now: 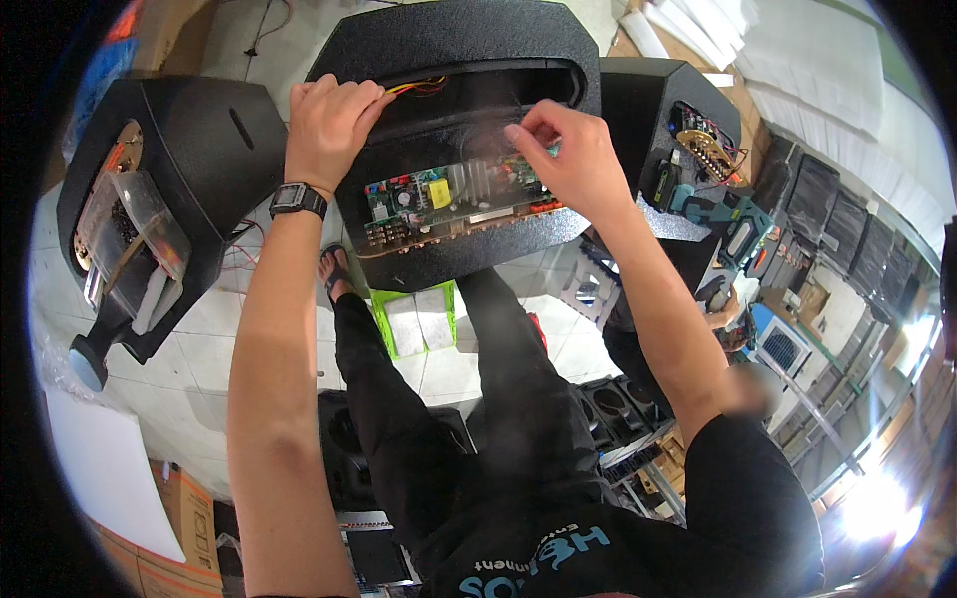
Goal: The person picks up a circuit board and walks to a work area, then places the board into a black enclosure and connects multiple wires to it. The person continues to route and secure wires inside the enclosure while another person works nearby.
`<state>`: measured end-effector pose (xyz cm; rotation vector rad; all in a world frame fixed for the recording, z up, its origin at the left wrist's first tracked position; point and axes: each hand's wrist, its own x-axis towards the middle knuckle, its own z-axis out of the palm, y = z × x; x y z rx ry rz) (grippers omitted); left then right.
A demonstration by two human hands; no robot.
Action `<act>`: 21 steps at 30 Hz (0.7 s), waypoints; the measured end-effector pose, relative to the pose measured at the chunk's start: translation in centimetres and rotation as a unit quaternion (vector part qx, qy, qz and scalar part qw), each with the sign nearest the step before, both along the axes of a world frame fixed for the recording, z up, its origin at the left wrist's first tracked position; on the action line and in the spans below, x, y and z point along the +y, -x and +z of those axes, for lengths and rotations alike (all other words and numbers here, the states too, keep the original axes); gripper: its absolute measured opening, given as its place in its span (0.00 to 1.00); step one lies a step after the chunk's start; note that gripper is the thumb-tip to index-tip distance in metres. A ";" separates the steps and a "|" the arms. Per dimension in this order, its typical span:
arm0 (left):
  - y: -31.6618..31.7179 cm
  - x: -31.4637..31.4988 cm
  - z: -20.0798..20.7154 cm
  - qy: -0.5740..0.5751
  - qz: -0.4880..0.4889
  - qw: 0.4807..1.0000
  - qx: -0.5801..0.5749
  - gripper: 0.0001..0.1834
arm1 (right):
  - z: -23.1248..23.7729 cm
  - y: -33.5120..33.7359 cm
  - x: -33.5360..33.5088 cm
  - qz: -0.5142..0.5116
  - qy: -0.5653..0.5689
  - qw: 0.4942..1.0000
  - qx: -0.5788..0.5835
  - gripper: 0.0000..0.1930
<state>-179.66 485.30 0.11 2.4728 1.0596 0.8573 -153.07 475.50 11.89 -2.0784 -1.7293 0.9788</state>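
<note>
A black speaker cabinet (449, 35) with a long rounded slot stands in front of me. My left hand (334, 125), a watch on its wrist, is closed on a bundle of yellow and red wires (409, 88) that runs into the slot. Over the right end of an amplifier circuit board (409, 199) hovers my right hand (578, 149), thumb and fingers drawn together; whatever is between them is too small to tell. The board is fixed to a metal plate lying along the cabinet's near side.
To the left stands another black cabinet (209, 149) with a clear plastic bin (130, 224) on it. A third cabinet (638, 120) on the right bears a cordless drill (743, 231). Another person's hand (726, 309) shows beyond my right arm. A green tray (419, 324) lies on the floor.
</note>
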 end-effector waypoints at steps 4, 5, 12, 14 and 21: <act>-0.1 0.0 0.0 -0.015 0.005 1.000 -0.011 0.09 | -1.0 -0.3 1.1 0.017 0.000 0.997 -0.074 0.09; -0.2 0.0 0.1 -0.024 0.004 1.000 -0.005 0.09 | -1.6 -0.5 1.1 0.035 -0.004 0.996 -0.085 0.08; 0.0 0.1 -0.4 -0.015 0.003 1.000 0.018 0.09 | -4.1 -1.2 2.3 0.100 -0.123 0.981 -0.112 0.07; 0.0 0.0 -0.4 -0.015 0.007 0.999 0.031 0.08 | -3.9 -0.8 3.1 0.098 -0.189 0.974 -0.078 0.07; 0.2 0.0 -0.4 -0.001 0.003 1.000 0.027 0.08 | -6.8 0.0 4.2 0.116 -0.205 0.969 -0.077 0.08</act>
